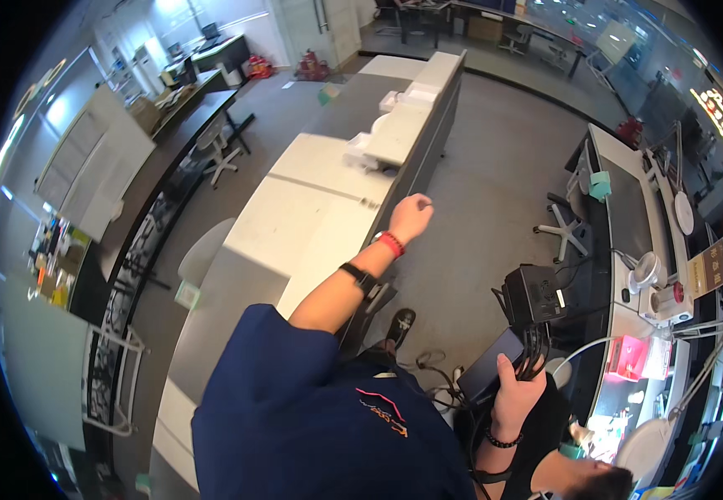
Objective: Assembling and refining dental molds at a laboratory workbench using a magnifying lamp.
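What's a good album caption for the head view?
Right hand holding black cables and a flat dark rectangular device; left hand loosely curled near a white-topped desk.

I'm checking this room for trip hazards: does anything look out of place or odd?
Yes: loose black cables loop in a tangle between a dark shoe and the dark rectangular device at the right hand. They cross untidily and might snag a foot. Nothing looks clearly spilled or damaged.
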Action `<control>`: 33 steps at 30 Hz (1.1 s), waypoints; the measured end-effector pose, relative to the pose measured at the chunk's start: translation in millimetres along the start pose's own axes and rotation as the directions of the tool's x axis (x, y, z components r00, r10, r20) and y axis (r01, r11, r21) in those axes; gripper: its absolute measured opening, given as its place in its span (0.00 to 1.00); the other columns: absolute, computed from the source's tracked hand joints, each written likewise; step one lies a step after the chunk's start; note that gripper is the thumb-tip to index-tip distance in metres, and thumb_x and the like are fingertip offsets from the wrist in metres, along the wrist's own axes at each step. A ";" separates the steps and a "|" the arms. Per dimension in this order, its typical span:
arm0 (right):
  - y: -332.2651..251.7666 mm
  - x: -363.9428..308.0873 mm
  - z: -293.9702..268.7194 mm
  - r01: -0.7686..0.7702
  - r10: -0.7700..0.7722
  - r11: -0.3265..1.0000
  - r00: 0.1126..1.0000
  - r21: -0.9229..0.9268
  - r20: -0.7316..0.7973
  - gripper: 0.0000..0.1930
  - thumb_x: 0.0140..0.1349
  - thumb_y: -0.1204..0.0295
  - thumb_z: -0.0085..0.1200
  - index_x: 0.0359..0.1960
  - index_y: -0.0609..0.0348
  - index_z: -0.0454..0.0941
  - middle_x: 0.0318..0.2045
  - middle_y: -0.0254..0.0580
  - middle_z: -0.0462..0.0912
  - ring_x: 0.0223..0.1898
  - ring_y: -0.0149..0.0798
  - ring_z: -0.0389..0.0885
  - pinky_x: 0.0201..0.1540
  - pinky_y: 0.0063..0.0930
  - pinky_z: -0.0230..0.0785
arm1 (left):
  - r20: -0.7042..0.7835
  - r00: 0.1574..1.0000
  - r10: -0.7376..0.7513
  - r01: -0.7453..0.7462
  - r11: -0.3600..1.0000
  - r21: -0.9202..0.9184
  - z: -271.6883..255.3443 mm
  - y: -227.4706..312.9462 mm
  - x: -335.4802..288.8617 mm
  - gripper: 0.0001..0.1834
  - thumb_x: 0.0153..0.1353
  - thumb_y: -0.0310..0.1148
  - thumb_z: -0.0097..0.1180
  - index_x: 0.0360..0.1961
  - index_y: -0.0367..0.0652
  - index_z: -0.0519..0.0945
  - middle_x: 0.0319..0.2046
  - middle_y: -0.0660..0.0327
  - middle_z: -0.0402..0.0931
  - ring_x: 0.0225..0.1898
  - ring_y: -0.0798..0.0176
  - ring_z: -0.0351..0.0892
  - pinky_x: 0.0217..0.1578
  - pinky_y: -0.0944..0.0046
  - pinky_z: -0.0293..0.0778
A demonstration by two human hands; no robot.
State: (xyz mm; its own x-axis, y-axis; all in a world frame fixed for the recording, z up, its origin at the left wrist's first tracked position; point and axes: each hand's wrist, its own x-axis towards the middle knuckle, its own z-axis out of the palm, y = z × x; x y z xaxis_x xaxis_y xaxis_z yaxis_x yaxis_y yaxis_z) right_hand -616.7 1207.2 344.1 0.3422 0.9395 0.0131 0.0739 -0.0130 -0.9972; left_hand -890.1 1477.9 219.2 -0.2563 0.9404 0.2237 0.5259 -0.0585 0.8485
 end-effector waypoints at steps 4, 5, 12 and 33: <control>16.1 122.8 44.8 -0.074 0.070 0.995 0.995 -0.066 -0.075 0.17 0.51 0.80 0.64 0.42 0.61 0.74 0.30 0.24 0.71 0.27 0.21 0.63 0.31 0.15 0.57 | -0.005 0.999 -0.049 0.049 0.998 0.042 20.7 -45.3 105.6 0.12 0.54 0.34 0.56 0.38 0.41 0.81 0.38 0.52 0.79 0.42 0.49 0.79 0.45 0.54 0.74; 22.0 152.5 53.1 -0.091 0.067 0.979 0.989 -0.180 -0.132 0.15 0.51 0.80 0.65 0.40 0.60 0.74 0.29 0.24 0.70 0.28 0.20 0.63 0.31 0.15 0.57 | 0.001 0.999 -0.054 0.054 0.998 0.029 34.0 -50.5 135.9 0.12 0.54 0.34 0.56 0.38 0.41 0.81 0.38 0.52 0.79 0.42 0.49 0.79 0.45 0.54 0.74; 15.9 341.9 123.2 -0.130 0.089 0.927 0.988 -0.353 -0.130 0.12 0.50 0.78 0.64 0.29 0.58 0.70 0.23 0.23 0.64 0.26 0.23 0.60 0.29 0.19 0.55 | -0.146 0.971 0.191 -0.166 0.972 0.168 48.8 -57.5 341.3 0.10 0.53 0.26 0.55 0.38 0.39 0.80 0.40 0.50 0.77 0.44 0.45 0.76 0.48 0.53 0.71; 32.3 935.6 408.1 0.108 0.278 0.906 0.576 -0.409 0.769 0.13 0.48 0.80 0.65 0.30 0.57 0.71 0.23 0.21 0.65 0.23 0.20 0.59 0.27 0.16 0.54 | -0.169 0.833 -0.527 0.493 0.845 -0.206 23.7 -99.0 569.5 0.05 0.58 0.25 0.59 0.34 0.34 0.82 0.25 0.56 0.82 0.29 0.63 0.82 0.33 0.67 0.78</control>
State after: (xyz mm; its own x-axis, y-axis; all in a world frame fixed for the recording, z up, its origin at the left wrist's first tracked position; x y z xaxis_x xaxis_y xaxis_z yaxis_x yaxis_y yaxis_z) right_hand -676.4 2225.5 294.0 -0.5026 0.8006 -0.3262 0.4867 -0.0499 -0.8721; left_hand -1068.9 2027.1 251.2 -0.6276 0.7574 -0.1800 0.1507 0.3450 0.9264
